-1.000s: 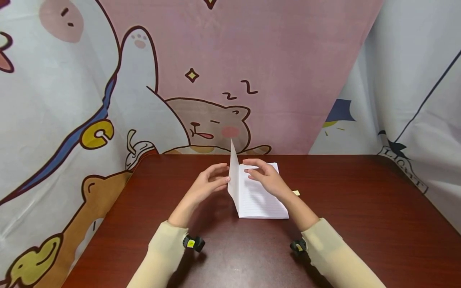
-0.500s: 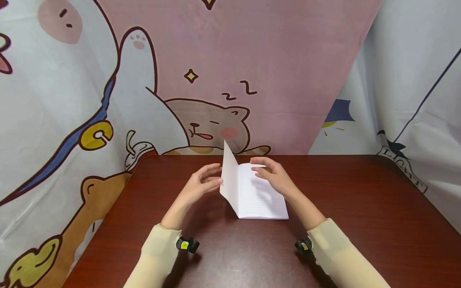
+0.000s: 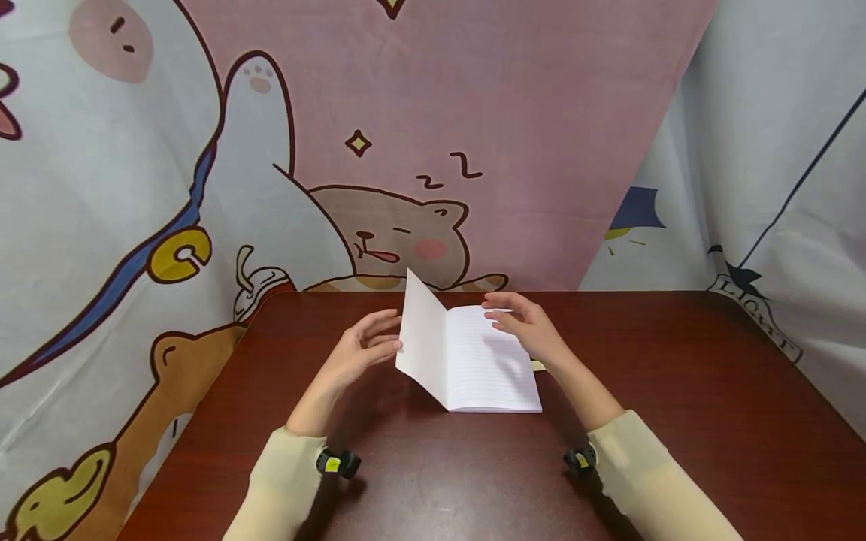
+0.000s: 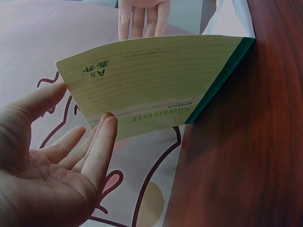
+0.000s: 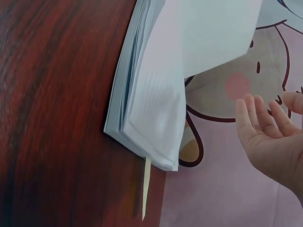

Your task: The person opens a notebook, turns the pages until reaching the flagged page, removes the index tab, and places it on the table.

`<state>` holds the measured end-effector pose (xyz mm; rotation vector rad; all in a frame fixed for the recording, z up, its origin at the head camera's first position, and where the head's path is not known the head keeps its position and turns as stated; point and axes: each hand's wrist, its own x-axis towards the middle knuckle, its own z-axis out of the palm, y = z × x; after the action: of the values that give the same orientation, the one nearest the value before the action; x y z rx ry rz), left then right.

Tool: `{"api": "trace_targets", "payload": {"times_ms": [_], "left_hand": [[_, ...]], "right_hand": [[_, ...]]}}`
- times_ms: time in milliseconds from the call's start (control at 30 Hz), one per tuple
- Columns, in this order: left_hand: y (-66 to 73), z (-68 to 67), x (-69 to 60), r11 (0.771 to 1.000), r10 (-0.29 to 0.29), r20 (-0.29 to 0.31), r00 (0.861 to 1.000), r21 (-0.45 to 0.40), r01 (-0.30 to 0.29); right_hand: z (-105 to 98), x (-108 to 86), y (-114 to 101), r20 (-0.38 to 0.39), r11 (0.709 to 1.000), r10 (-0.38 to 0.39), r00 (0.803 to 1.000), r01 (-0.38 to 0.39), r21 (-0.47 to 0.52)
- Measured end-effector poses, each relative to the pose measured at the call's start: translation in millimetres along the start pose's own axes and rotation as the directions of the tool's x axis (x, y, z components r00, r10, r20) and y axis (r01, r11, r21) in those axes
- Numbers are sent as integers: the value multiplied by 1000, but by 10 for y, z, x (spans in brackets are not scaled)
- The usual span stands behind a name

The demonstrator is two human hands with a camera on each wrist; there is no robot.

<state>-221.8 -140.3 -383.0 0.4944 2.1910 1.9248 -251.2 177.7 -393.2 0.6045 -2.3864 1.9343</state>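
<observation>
Notebook [image 3: 494, 391], cover [image 3: 422, 349] swung farther left than a second ago; opening advanced, lined page [image 3: 473, 342] more exposed.
Head: notebook on table [image 3: 443, 481], cover tilted up. Left wrist: left hand [image 4: 54, 175], fingers extended, thumb touching cover edge. Right wrist: right hand [image 5: 274, 151], fingers relaxed, empty.

At the centre of the head view, the notebook [image 3: 490, 379] has white pages with fine ruled lines; in the left wrist view its outer cover [image 4: 156, 85] is pale yellow-green, thinly lined, with green and dark lettering [image 4: 161, 115] and a deep green spine [image 4: 221, 79]. Lower in the head view come a reddish-brown, wood-grained desk [image 3: 690, 406], cream sleeves [image 3: 280, 481] and black wrist devices [image 3: 349, 463] with yellow-green patches [image 3: 331, 465]. The backdrop [image 3: 541, 135] is pink at upper middle, with a brown-outlined, grey-brown cat [image 3: 399, 214], and white at upper right.
</observation>
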Motion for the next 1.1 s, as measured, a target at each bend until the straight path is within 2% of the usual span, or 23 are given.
{"api": "trace_targets", "payload": {"times_ms": [467, 667, 1100], "left_hand": [[-113, -164, -77, 999, -14, -19, 1000, 34, 14], [-148, -217, -108, 998, -24, -24, 999, 53, 25], [-259, -297, -179, 998, -40, -37, 999, 55, 42]], "right_hand": [[-139, -13, 55, -30, 999, 44, 999, -43, 22], [-199, -16, 69, -37, 1000, 25, 999, -25, 1], [-303, -33, 184, -66, 997, 46, 997, -49, -51]]}}
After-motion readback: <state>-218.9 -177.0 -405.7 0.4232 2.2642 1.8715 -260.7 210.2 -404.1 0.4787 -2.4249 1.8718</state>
